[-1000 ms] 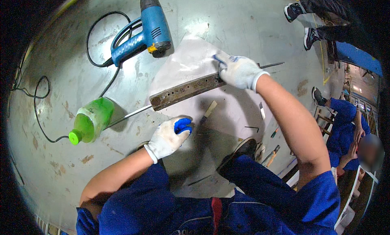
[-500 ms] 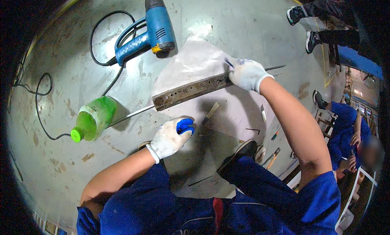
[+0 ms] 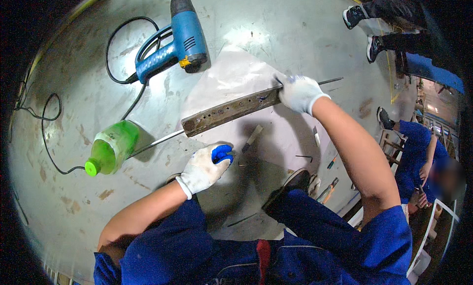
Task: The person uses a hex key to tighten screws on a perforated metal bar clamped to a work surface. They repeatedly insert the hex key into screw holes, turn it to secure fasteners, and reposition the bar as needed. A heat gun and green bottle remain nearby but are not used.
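Across the centre of the frame, a drilled metal bar point(image 3: 231, 111) slants over white paper point(image 3: 224, 78), and handling it well probably calls for light, even pressure that does not twist or roll it. At its right end the gloved right hand point(image 3: 302, 94) curls over the bar, touching it (how tightly, I cannot tell), while the gloved left hand point(image 3: 203, 167), below the bar's left end and apart from it, is loosely curled with a narrow gap, its contents, if any, hidden.
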